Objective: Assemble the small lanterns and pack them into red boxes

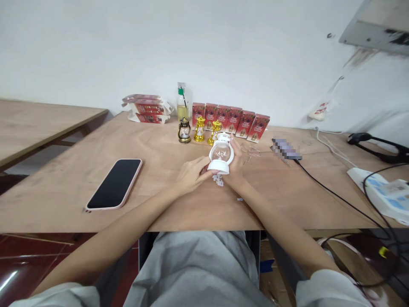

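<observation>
Left hand (193, 174), right hand (236, 163) curled close together

The left hand (192, 172) and right hand (237, 161) hold a white lantern (220, 152) above a wooden table (204, 213). Behind it, one bronze lantern (184, 132) and two gold lanterns (200, 129) stand before six red boxes (234, 119); a phone (115, 184) lies to the left.

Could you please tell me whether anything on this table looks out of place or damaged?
Nothing looks clearly damaged. Small white pieces lie loose on the table near the right hand, looking untidy compared with the upright red boxes.
</observation>
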A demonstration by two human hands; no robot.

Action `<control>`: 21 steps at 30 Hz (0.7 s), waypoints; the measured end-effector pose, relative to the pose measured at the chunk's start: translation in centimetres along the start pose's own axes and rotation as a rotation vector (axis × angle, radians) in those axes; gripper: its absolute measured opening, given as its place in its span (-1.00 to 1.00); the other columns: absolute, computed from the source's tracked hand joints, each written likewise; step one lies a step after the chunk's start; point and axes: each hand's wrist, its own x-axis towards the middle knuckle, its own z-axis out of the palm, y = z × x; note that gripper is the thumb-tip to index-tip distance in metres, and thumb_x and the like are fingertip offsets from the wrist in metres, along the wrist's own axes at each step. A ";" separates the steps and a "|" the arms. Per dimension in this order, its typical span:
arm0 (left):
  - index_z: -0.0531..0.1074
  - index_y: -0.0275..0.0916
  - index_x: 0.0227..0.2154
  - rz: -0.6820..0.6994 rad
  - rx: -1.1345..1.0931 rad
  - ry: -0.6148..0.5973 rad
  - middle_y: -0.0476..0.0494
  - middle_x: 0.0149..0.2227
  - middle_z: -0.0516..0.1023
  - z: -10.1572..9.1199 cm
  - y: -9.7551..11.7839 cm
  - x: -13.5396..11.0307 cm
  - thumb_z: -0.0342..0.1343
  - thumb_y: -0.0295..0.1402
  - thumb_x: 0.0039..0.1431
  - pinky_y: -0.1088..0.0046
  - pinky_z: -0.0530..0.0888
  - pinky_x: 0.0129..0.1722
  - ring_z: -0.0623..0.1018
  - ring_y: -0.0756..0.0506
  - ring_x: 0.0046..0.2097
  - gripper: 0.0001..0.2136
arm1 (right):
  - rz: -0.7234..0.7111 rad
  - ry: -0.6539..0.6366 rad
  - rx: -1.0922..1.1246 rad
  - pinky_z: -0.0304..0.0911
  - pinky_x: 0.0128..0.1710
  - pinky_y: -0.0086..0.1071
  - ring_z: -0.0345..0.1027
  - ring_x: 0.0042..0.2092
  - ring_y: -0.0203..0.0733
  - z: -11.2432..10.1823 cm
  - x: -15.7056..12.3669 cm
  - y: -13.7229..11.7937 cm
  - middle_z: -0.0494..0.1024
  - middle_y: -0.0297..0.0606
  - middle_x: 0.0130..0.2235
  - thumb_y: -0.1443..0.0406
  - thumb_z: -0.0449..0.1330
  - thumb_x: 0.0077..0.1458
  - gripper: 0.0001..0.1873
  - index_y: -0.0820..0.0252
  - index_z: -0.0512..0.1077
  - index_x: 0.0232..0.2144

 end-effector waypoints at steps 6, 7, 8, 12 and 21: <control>0.22 -0.21 -0.47 -0.044 0.038 -0.062 -0.02 -0.48 0.27 -0.1 0.1 -0.1 -0.24 0.03 0.26 0.47 0.12 -0.46 0.28 -0.03 -0.46 -0.58 | 0.061 -0.133 0.018 0.35 0.02 0.02 0.13 0.23 0.06 -0.1 -0.4 0.1 0.21 -0.09 0.18 0.07 0.17 0.09 -0.42 -0.03 0.11 0.13; 0.23 -0.21 -0.47 -0.054 0.033 -0.066 -0.02 -0.49 0.27 -0.1 0.1 -0.1 -0.24 0.04 0.26 0.47 0.11 -0.47 0.28 -0.03 -0.46 -0.57 | 0.082 -0.142 0.010 0.37 0.00 0.00 0.14 0.22 0.07 -0.1 -0.4 0.0 0.22 -0.09 0.16 0.06 0.18 0.07 -0.42 -0.02 0.14 0.11; 0.23 -0.21 -0.47 -0.062 0.026 -0.067 -0.02 -0.49 0.26 0.0 0.1 -0.1 -0.24 0.04 0.25 0.46 0.10 -0.48 0.28 -0.03 -0.46 -0.57 | 0.097 -0.146 0.001 0.39 -0.02 0.00 0.15 0.21 0.08 -0.1 -0.4 0.0 0.23 -0.09 0.15 0.06 0.19 0.06 -0.43 -0.01 0.16 0.09; 0.23 -0.20 -0.47 -0.069 0.000 -0.053 -0.01 -0.50 0.26 0.0 0.1 -0.1 -0.21 0.04 0.24 0.46 0.10 -0.48 0.30 -0.04 -0.46 -0.59 | 0.115 -0.131 -0.016 0.41 -0.04 -0.02 0.17 0.19 0.07 0.1 -0.7 0.0 0.22 -0.11 0.14 0.07 0.19 0.06 -0.48 -0.01 0.21 0.06; 0.20 -0.21 -0.27 -0.156 0.042 -0.066 -0.05 -0.39 0.40 0.4 0.7 -0.1 -0.12 -0.09 0.25 0.42 0.24 -0.39 0.43 -0.11 -0.37 -0.73 | 0.105 0.052 -0.090 0.19 0.11 0.10 0.09 0.20 0.07 -0.3 0.5 1.0 0.13 -0.09 0.14 0.21 0.24 0.03 -0.44 -0.02 0.15 0.06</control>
